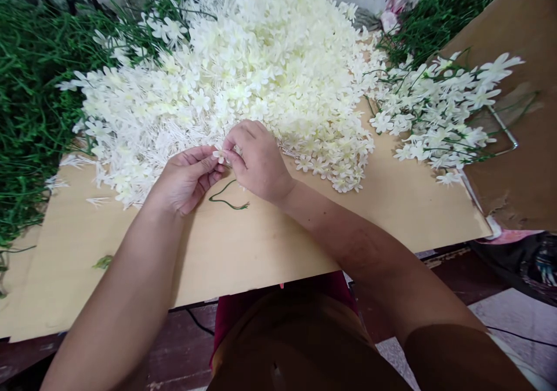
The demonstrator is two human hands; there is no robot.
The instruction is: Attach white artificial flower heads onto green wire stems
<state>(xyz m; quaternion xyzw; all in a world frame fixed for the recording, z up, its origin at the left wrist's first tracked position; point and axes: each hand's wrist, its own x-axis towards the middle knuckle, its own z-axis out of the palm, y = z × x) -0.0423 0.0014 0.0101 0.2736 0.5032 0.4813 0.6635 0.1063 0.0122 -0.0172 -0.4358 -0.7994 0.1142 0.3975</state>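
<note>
two bare forearms reach out over a lap in dark red and tan cloth, and the hands meet above the pale wooden desk (pixel 261 252). the left hand (pixel 187 176) lies palm up with fingers curled, thumb and forefinger pinched on a small white blossom (pixel 220 155). the right hand (pixel 257 160) comes over from the other side and pinches the same blossom, so each has a narrow grip, closed on it. the blossom sits between the two sets of fingertips, right at the near edge of the pile. just below the hands a thin green stem (pixel 227 201) curls over the desk; whether it is held or lying loose i cannot tell. behind the hands a big pile of white blossoms (pixel 243 72) covers the middle of the desk. left of it is a heap of green stems (pixel 30 89). to the right, white sprays (pixel 439 109) on green stalks lie across the edge of a brown cardboard sheet (pixel 522 170). farthest back on the right are more greenery (pixel 439 8) and a pink scrap (pixel 394 7).
</note>
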